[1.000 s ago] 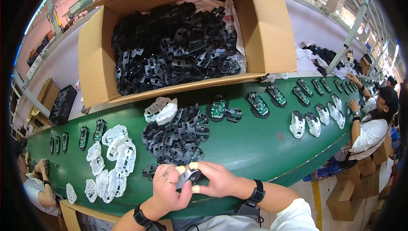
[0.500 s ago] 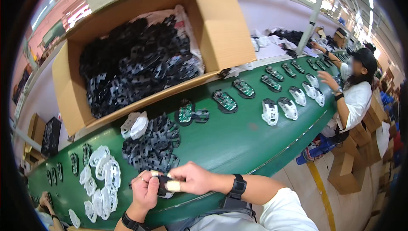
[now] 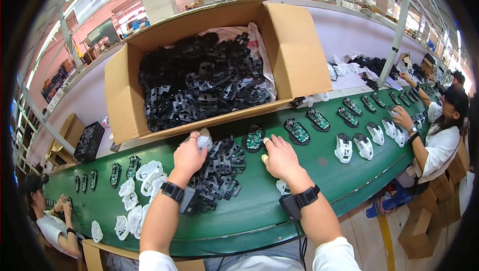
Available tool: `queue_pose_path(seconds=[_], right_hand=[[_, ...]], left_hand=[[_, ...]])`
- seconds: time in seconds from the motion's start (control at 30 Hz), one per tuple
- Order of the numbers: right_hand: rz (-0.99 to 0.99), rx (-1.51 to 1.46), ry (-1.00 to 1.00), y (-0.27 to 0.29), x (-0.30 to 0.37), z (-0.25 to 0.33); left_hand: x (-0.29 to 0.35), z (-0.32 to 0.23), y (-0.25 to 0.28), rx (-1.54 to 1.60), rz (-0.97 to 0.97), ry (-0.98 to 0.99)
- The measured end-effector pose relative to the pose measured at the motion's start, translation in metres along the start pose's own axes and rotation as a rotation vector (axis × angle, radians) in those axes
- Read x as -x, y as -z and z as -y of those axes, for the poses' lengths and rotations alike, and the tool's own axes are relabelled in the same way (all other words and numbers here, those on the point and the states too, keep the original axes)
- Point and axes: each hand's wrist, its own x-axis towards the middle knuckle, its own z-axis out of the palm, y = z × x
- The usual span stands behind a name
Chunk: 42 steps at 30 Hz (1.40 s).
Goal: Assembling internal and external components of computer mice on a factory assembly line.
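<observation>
The green conveyor belt [image 3: 319, 171] serves as the reference. At its near middle lies a heap of black plastic frames [image 3: 219, 173]. The left hand [image 3: 188, 157] rests on the heap's far-left edge, fingers curled around a white plastic piece [image 3: 204, 141]. The right hand [image 3: 280, 158] lies just right of the heap, fingers bent down onto the belt surface; whether it pinches anything cannot be told. A circuit board on a black base [image 3: 254, 138] sits just beyond its fingertips.

Risk: the heap is loose and interlocked, so lifting one frame may drag neighbours onto the board or toward the belt's near edge. The right-hand fingers so near the board could nudge it out of line.

Containers: behind the belt, a tilted open cardboard box [image 3: 299, 56], lined with a clear bag, holds a deep pile of the same black frames [image 3: 199, 86].
</observation>
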Motion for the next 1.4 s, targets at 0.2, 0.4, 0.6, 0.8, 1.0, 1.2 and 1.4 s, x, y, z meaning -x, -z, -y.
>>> queue_pose_path(seconds=[0.2, 0.4, 0.6, 0.8, 1.0, 1.2, 1.4], right_hand=[[0.079, -0.02, -0.092, 0.005, -0.003, 0.0], [-0.379, -0.286, -0.003, 0.032, 0.004, -0.004], [0.32, -0.546, 0.295, 0.052, 0.026, 0.021], [0.167, -0.201, 0.113, 0.048, 0.042, 0.049], [0.306, -0.04, 0.129, 0.052, 0.048, 0.071], [0.244, -0.072, 0.085, 0.048, 0.047, 0.065], [-0.024, -0.334, 0.139, 0.033, 0.04, 0.059]], left_hand=[[0.015, 0.026, 0.005, 0.19, -0.205, -0.085], [0.11, 0.032, 0.053, 0.781, -0.324, -0.247], [0.191, 0.032, 0.062, 0.791, 0.094, -0.238], [0.198, 0.034, 0.023, 0.619, -0.068, -0.354], [0.209, 0.048, 0.023, 0.66, 0.101, -0.345], [0.204, 0.045, 0.009, 1.049, -0.051, -0.105], [0.203, 0.051, 0.013, 0.969, 0.103, -0.194]])
